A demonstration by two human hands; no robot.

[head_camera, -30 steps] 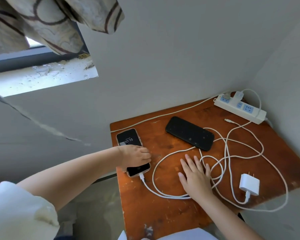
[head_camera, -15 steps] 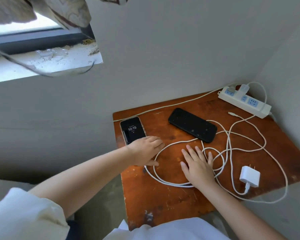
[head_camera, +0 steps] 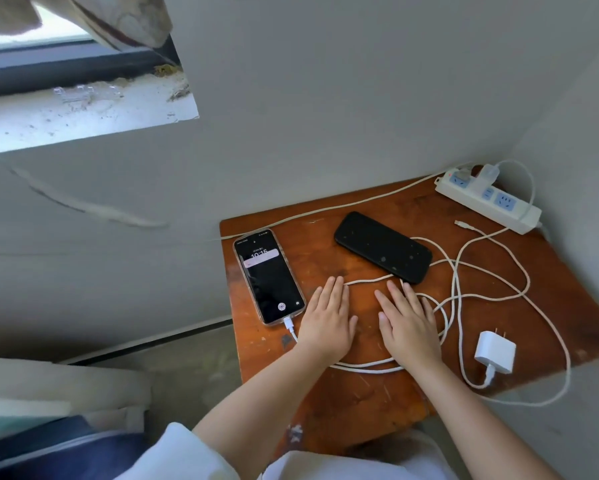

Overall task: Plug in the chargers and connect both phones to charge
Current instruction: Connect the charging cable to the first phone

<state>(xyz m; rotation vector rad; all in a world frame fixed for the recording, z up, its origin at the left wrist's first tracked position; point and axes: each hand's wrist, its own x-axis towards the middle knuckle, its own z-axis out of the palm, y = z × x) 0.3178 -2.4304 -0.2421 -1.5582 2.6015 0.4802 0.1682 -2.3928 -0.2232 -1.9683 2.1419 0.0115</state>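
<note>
A phone with a lit screen lies at the left of the wooden table, with a white cable plugged into its near end. A dark phone lies farther back with no cable in it. My left hand and my right hand rest flat on the table, fingers spread, holding nothing. A white charger brick lies loose at the right, its cable's free tip near the power strip. One charger sits in the strip.
White cables loop in a tangle across the table's right half, one hanging over the right edge. Grey walls close in behind and on the right. A window sill and a curtain are at the upper left.
My left hand let go of the lit phone and moved right to lie flat beside my right hand. The phone now shows fully, and a notification has come up on its screen.
</note>
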